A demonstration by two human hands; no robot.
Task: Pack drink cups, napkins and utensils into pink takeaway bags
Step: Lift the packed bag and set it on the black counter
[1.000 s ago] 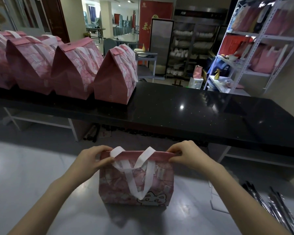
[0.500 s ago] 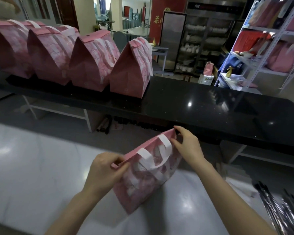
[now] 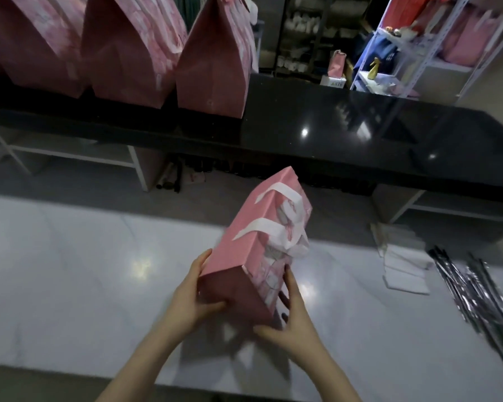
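A closed pink takeaway bag [image 3: 253, 242] with white handles is in the air above the white table [image 3: 70, 271], tilted, with its narrow end towards me. My left hand [image 3: 190, 297] grips the bag's lower left corner, fingers along the left side and thumb across the near end. My right hand [image 3: 292, 317] holds the lower right side, fingers up along the printed face and thumb under the bottom edge. What is inside the bag is hidden.
Several closed pink bags [image 3: 215, 59] stand in a row on the black counter [image 3: 331, 132] at the back left. A stack of white napkins [image 3: 404, 265] and silver-wrapped utensils [image 3: 476, 291] lie at the table's right. A metal shelf [image 3: 462, 44] stands behind.
The bag has left the table and turned its narrow end towards me. Both hands have slid from its top edge down to its lower sides.
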